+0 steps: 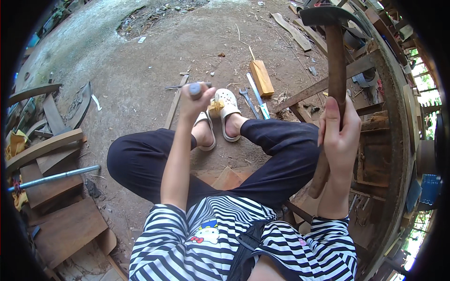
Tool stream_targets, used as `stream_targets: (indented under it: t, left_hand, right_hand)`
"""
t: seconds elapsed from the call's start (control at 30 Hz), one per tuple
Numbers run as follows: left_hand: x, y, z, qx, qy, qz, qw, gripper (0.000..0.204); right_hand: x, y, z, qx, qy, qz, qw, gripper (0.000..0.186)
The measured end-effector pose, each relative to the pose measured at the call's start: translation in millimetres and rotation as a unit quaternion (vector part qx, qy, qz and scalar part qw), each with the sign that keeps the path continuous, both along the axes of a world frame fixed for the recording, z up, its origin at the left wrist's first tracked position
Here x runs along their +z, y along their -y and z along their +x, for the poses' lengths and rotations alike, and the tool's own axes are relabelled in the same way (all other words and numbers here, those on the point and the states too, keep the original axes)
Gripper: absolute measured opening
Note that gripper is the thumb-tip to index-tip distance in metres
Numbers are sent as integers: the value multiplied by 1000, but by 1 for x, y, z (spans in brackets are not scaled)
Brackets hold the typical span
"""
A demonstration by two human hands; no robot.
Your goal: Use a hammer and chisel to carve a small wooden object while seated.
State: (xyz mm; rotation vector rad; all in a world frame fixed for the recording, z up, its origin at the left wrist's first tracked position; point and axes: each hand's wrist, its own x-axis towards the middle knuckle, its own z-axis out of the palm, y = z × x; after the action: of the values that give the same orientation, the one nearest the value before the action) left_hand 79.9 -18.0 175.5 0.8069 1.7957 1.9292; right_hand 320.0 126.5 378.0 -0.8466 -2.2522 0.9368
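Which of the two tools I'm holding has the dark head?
The hammer in your right hand: its dark, curved head tops a long wooden handle. Your left hand grips a tool showing a round, blue-grey end.

shirt (157, 236): black-and-white striped, cartoon print (206, 234) | trousers (286, 138): dark | clogs (227, 98): cream, perforated | strap (247, 246): black, buckled

From where I stand, the seated person's right hand (338, 126) grips a wooden-handled hammer (336, 65), its dark head up. The left hand (197, 100), above the feet, closes round a tool (194, 88) whose round grey end shows. A small yellowish wood piece (215, 107) sits between the pale clogs (227, 100); beyond lie a spanner (248, 101) and a wooden block (261, 78).
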Motion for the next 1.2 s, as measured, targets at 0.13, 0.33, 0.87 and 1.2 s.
stream_targets:
  t: [0.13,0.33,0.87,1.2]
  left_hand:
    - [74,56,18,55,-110,14,992,23]
    - [192,119,11,1,-146,140,979,21]
    - [-63,-19,-44,-146,-292,-422,846,60]
    - [-131,-16,-21,-88,-216,-373,898,36]
  right_hand:
    - [8,-2,15,-73,36,35,996,31]
    - [-22,-24,44,-45,56,54,996,31]
    - [-364,-73,-54,-6,387,-27,922,33]
    - [-350,-52,-132,207,95,-73,971,45]
